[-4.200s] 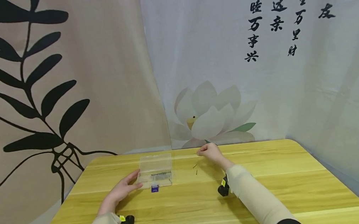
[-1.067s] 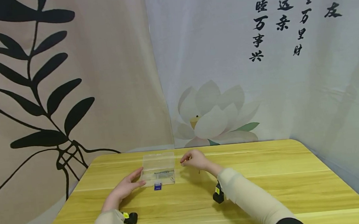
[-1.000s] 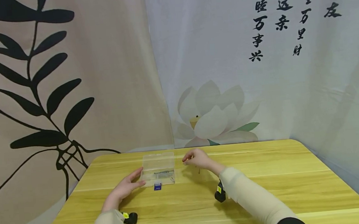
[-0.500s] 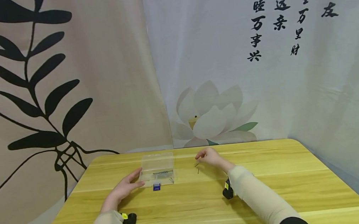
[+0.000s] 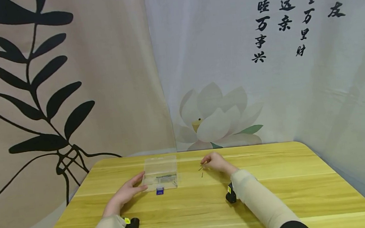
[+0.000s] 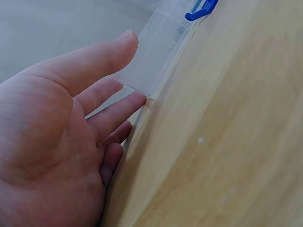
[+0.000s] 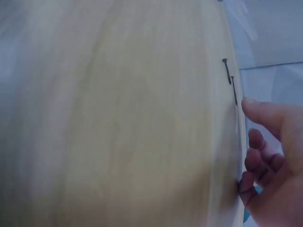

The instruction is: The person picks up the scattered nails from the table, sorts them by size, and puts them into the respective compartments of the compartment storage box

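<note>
A clear plastic box (image 5: 159, 181) lies with its lid raised toward the back; thin dark pieces show inside. My left hand (image 5: 128, 191) rests at its left end, fingers loosely extended. In the left wrist view the thumb lies over the box (image 6: 156, 52) and the fingertips meet its end wall. A blue latch (image 5: 160, 191) sits on the front edge. My right hand (image 5: 216, 161) hovers low over the table, its fingertips right at one thin dark nail (image 5: 200, 168). Another nail (image 5: 202, 175) lies closer to me. The right wrist view shows a gap between thumb (image 7: 258, 111) and curled fingers.
The wooden table (image 5: 185, 215) ends just behind the box and the right hand, against a printed cloth backdrop (image 5: 213, 53). Small black cameras with yellow labels hang at each wrist, the left camera (image 5: 132, 224) and the right camera (image 5: 230, 195) close over the table.
My right hand has moved from beside the box's right side back to the right, down to the nails. My left hand stays at the box; the view has shifted slightly.
</note>
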The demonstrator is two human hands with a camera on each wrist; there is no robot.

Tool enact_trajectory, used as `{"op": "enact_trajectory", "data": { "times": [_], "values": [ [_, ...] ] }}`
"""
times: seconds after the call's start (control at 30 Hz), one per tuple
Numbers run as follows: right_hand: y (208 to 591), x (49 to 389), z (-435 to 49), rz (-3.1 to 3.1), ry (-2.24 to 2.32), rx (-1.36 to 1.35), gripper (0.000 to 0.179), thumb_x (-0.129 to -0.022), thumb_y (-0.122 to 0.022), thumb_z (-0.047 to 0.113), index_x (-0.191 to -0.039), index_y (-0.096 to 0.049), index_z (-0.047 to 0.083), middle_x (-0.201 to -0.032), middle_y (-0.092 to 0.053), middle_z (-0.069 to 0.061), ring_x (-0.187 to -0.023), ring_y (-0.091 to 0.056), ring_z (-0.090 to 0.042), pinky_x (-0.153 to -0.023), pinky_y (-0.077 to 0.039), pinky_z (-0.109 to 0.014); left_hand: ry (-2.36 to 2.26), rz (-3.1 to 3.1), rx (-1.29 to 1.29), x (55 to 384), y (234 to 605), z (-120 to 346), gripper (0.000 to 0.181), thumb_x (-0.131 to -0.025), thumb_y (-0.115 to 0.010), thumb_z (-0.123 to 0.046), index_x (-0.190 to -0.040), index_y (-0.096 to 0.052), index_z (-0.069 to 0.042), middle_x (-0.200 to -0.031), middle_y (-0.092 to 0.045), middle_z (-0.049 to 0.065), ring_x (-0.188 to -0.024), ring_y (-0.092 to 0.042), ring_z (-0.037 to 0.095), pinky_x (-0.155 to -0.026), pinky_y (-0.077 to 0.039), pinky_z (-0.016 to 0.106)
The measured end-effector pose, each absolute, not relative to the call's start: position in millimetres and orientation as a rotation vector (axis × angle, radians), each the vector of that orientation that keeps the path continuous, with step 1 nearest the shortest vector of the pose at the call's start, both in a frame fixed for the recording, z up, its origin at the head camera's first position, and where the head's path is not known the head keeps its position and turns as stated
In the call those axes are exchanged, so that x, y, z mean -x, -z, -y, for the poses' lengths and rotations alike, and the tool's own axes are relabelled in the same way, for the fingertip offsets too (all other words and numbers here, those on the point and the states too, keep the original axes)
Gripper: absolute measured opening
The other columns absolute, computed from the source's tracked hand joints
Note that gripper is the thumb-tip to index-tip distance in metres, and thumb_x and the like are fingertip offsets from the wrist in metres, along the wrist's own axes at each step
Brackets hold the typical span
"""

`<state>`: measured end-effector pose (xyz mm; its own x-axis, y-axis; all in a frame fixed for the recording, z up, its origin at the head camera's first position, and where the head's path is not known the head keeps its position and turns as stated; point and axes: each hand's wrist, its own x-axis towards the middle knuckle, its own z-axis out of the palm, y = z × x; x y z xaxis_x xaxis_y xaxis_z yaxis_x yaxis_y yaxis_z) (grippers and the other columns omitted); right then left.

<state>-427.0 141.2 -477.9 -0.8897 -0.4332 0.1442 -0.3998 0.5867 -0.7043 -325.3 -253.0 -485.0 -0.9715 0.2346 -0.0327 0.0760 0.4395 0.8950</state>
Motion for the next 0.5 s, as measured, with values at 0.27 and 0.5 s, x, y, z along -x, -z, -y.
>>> {"op": "enact_trajectory", "data": {
  "times": [0.27, 0.5],
  "values": [
    [480.6, 426.6, -137.3, -2.807, 1.151, 0.700, 0.009, -0.083, -0.074, 0.005, -0.091, -0.076, 0.007, -0.089, -0.072, -0.001, -0.081, -0.061, -0.013, -0.079, -0.050, -0.036, -1.560, -2.528, -0.289, 323.1, 483.7, 252.5, 0.076, -0.093, -0.066, -0.027, -0.153, -0.025, -0.006, -0.154, -0.025, 0.023, -0.141, -0.018, 0.044, -0.109, -0.016, 0.064],
    [481.2, 426.3, -135.2, -2.825, 1.139, 0.682, 0.005, -0.082, -0.075, 0.005, -0.086, -0.077, 0.008, -0.085, -0.072, 0.001, -0.081, -0.062, -0.014, -0.079, -0.051, -0.035, -1.560, -2.532, -0.293, 322.7, 483.1, 251.7, 0.075, -0.093, -0.066, -0.026, -0.153, -0.026, -0.005, -0.154, -0.025, 0.024, -0.141, -0.018, 0.045, -0.109, -0.016, 0.065]
  ]
}}
